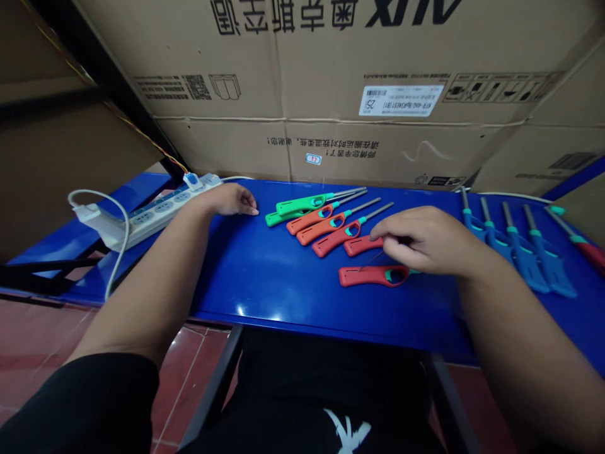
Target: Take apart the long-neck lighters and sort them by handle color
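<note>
Right hand (425, 243) pinched a thin wire (373, 258) over a red lighter body (368, 275)

I saw that body lying at one o'clock, its slot showing, with the fingers closed finely on the wire. The left hand (231, 200) lay empty and loosely open at eleven, beside green and orange lighters (316, 217); whole blue lighters (534, 265) sat lined up at two.

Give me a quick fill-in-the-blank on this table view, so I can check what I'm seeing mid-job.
The table under the lighters is ____.
The left hand lies nearest the lighters coloured ____.
The right hand hovers over a lighter coloured ____.
The white power strip lies beside the ____ hand.

Missing words: blue; green; red; left.
</note>
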The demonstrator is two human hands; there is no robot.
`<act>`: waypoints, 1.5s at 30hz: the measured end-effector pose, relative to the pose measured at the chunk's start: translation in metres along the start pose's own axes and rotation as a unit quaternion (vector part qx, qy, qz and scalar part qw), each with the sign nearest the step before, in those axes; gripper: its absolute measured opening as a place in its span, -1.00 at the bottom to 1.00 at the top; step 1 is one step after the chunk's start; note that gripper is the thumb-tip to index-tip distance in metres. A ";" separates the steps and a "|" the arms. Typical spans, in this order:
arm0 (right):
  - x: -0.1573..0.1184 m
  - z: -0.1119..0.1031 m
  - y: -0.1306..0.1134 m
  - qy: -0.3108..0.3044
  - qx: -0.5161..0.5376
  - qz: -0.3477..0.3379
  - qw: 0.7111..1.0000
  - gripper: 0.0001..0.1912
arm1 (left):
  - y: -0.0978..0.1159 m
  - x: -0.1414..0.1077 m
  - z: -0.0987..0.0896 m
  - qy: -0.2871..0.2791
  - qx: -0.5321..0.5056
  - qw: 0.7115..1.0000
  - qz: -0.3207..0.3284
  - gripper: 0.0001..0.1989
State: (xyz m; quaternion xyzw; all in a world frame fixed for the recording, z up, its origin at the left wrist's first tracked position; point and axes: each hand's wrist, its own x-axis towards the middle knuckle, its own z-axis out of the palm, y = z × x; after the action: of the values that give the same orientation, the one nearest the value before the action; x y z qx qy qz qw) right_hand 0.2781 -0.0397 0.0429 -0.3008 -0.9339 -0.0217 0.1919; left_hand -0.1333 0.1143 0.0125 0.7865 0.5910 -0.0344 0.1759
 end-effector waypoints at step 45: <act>-0.066 0.010 -0.109 0.153 0.044 0.168 0.973 -0.76 | 0.199 -0.106 0.110 0.173 0.093 0.734 0.650 -0.80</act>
State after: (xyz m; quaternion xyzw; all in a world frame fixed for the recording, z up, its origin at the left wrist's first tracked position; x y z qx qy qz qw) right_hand 0.2619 -0.1641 0.0177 -0.4382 -0.8295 0.0064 0.3463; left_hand 0.0396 -0.0656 -0.0155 0.9839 -0.0507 0.1698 -0.0238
